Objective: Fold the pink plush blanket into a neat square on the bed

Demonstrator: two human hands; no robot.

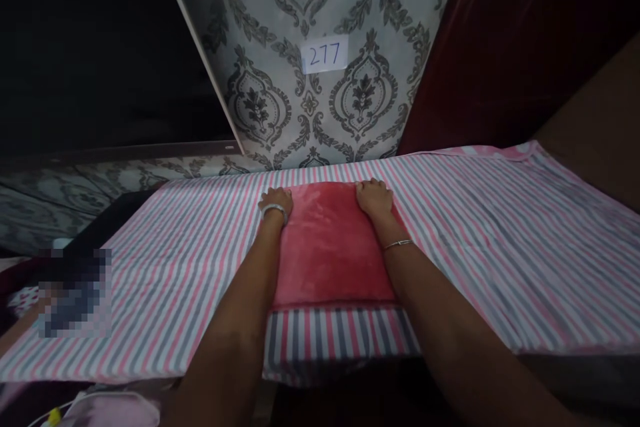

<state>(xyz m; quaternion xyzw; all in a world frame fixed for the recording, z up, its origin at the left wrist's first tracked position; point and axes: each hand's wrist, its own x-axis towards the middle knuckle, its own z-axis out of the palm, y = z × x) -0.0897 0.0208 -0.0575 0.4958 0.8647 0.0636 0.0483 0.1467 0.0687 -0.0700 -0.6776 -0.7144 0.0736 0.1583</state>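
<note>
A folded red plush cloth (330,247) lies flat on a striped sheet (190,233), its near edge running parallel to the front. At its far left corner is my left hand (277,201), wearing a pale bangle, with the fingers bent over the edge. My right hand (375,197), a thin bracelet on its wrist, has its fingers curled at the far right corner. Both arms reach forward along the cloth's two sides. My fingertips are partly hidden by the backs of my hands.
Behind the sheet is a patterned wall (310,107) with a paper marked 277 (325,54). A large dark screen (100,47) stands at the left, a dark red panel (490,47) at the right. A blurred-out patch (75,293) covers something at the left edge.
</note>
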